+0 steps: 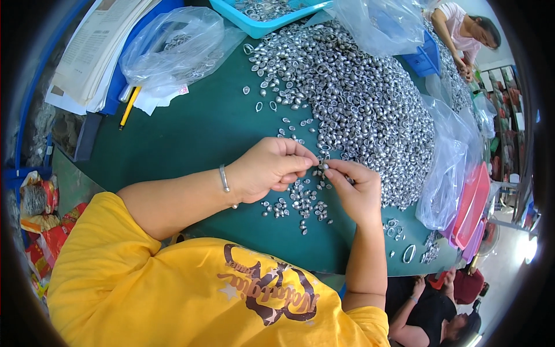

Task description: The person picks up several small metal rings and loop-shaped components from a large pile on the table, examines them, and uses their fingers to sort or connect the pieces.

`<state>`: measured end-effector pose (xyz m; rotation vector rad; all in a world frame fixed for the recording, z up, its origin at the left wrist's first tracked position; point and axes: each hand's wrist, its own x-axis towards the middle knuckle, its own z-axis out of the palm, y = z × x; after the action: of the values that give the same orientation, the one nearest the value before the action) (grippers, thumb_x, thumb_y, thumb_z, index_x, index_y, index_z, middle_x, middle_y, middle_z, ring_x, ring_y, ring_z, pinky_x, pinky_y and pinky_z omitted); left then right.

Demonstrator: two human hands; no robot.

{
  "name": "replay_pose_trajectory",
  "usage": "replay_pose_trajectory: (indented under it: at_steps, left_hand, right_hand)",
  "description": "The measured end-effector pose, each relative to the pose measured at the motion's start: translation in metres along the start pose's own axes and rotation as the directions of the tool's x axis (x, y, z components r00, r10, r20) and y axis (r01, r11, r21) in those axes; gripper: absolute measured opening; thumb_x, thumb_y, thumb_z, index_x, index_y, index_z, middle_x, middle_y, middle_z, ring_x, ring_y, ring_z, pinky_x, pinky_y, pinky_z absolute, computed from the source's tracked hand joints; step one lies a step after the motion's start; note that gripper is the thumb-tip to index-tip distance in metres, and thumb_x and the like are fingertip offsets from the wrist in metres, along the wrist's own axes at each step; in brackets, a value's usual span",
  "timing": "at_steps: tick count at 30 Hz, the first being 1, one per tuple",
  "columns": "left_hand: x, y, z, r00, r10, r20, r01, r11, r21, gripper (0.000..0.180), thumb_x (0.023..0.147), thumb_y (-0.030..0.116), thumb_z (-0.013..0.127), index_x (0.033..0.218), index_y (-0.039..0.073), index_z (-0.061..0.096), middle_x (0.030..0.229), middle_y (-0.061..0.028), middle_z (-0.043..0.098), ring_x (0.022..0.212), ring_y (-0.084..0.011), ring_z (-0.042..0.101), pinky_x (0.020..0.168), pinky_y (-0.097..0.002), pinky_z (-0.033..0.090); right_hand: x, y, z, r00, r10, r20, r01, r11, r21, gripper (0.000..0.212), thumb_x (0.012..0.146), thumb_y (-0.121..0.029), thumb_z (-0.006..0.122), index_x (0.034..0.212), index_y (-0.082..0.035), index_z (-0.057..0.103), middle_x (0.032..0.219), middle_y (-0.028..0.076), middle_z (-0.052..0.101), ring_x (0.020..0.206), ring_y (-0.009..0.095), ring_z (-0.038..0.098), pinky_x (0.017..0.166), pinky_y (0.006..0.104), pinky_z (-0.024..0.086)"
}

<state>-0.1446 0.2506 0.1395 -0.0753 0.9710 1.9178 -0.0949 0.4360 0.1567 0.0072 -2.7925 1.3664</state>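
- A small, shiny silver-grey metal piece, partly hidden, is pinched in the right hand, close by the left hand.
- Similar oval pieces are scattered loosely below.
- More are massed in a broad heap beyond.

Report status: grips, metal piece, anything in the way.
Right grip pinching metal piece. Left grip pinched alongside, contents unclear. Loose pieces beneath, pile beyond; no blockage seen.
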Motion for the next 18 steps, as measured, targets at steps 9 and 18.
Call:
replay_pose_trajectory:
  at_steps: [9, 18]
  left_hand:
    - [-0.001, 0.001, 0.002, 0.999, -0.045, -0.006, 0.045, 0.999, 0.011, 0.014, 0.083, 0.012, 0.057, 0.090, 0.000, 0.056, 0.069, -0.0031, 0.053, 0.046, -0.0025, 0.036, 0.039, -0.0148, 0.027]
    - [0.034, 0.103, -0.017, 0.951, 0.308, -0.013, -0.299, 0.912, -0.281, 0.014, 0.085, 0.013, 0.053, 0.092, 0.002, 0.049, 0.064, 0.0023, 0.043, 0.045, -0.0027, 0.033, 0.037, -0.0153, 0.024]
  right_hand:
    - [-0.003, -0.011, -0.001, 0.990, -0.010, -0.144, 0.011, 1.000, 0.005, 0.013, 0.074, -0.004, 0.062, 0.087, -0.001, 0.064, 0.066, 0.010, 0.061, 0.057, 0.016, 0.057, 0.053, 0.0239, 0.043]
    - [0.016, 0.016, 0.003, 0.952, -0.124, -0.281, -0.032, 0.870, -0.492, 0.009, 0.074, -0.013, 0.059, 0.080, -0.008, 0.064, 0.069, 0.008, 0.057, 0.061, 0.028, 0.057, 0.055, 0.0360, 0.046]
